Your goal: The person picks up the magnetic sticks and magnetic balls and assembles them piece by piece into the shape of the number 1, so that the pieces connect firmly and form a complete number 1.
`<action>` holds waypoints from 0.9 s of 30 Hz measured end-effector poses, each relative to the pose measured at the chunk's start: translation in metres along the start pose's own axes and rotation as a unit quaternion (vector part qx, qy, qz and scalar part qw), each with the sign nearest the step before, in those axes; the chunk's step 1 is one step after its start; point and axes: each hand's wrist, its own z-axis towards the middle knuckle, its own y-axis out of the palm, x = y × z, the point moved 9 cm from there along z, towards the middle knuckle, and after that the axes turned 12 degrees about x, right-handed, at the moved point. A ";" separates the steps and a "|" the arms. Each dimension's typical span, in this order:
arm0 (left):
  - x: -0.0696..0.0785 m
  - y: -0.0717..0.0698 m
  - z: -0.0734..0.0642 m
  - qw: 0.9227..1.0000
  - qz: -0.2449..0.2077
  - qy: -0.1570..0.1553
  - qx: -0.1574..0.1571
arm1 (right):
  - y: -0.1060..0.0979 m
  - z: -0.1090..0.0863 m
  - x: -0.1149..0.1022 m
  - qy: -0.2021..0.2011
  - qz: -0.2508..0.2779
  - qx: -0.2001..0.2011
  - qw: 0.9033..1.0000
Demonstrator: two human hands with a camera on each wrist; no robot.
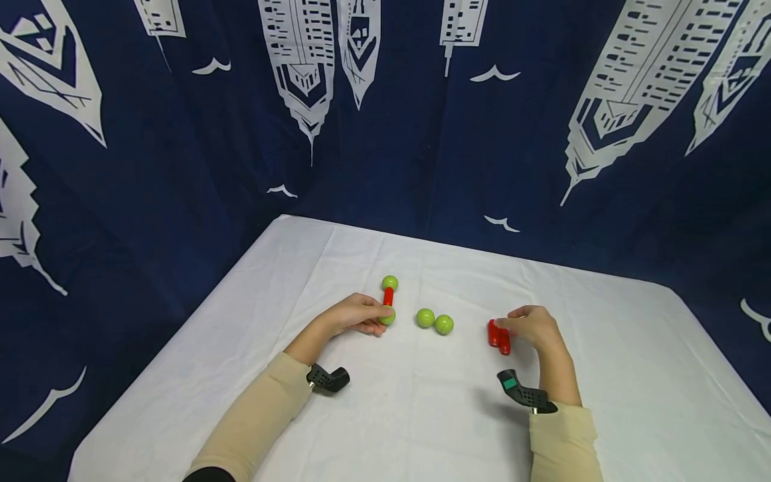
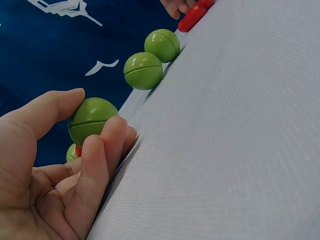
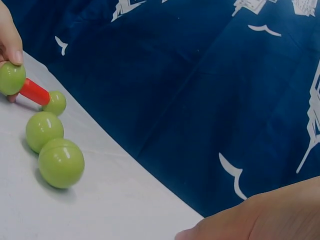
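My left hand (image 1: 355, 313) pinches a green ball (image 2: 92, 120) between thumb and fingers. From that ball a short red rod (image 1: 388, 296) runs away to a second green ball (image 1: 390, 282) at its far end, like a dumbbell. Two loose green balls (image 3: 45, 132) sit side by side to the right, a thin seam around each. Farther right, my right hand (image 1: 533, 327) has its fingertips on a red rod (image 1: 504, 345), gripping its far end. Another red rod (image 1: 493, 333) lies right beside it. The right wrist view shows only part of this hand, without the rods.
A white cloth (image 1: 373, 415) covers the table, with slight creases. Behind it hangs a dark blue curtain (image 1: 421, 147) printed with white buildings and birds. Black wrist-worn devices (image 1: 328, 379) sit on both forearms, over beige sleeves (image 1: 255, 415).
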 end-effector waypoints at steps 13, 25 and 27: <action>-0.001 0.000 0.001 1.000 -0.003 0.001 -0.008 | 0.006 0.003 0.013 0.003 -0.020 -0.036 0.999; -0.002 0.000 0.002 1.000 -0.002 0.000 -0.008 | 0.004 -0.002 0.012 -0.017 -0.066 -0.047 0.997; -0.002 0.000 0.001 1.000 -0.004 -0.001 -0.006 | 0.004 -0.002 0.012 -0.017 -0.075 -0.046 0.996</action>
